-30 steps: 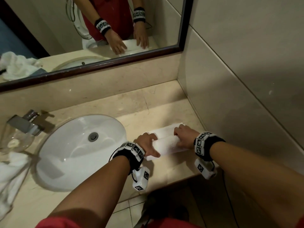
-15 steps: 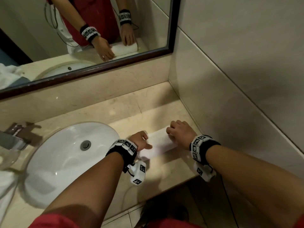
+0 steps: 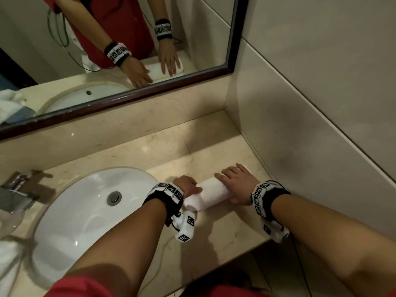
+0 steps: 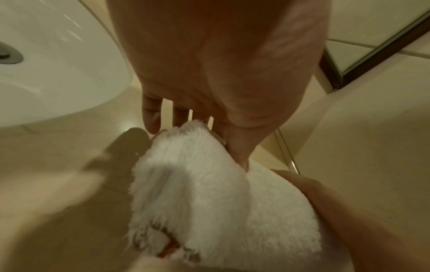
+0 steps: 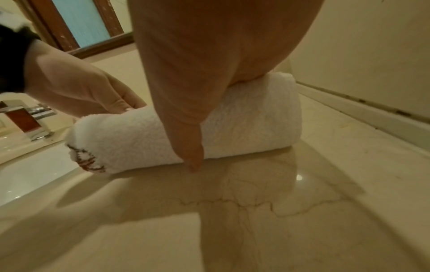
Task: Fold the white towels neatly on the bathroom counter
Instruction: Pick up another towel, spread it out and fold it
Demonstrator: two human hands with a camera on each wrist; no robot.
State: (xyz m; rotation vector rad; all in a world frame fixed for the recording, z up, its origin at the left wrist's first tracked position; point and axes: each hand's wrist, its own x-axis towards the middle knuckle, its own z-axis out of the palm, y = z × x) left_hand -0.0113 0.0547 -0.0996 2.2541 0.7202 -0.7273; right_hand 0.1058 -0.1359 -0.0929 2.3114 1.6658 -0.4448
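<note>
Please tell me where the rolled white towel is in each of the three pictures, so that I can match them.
Head view: the rolled white towel lies lower centre on the counter, right of the sink, under both hands.
Left wrist view: the towel fills the lower centre, below the palm.
Right wrist view: the towel lies across the centre, behind the thumb.
Shared landmark: the white sink, always left of the towel.

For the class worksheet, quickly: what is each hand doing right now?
Left hand: open, fingers straight, touching the left end of the rolled towel.
Right hand: open, palm and straight fingers pressing on the towel.
</note>
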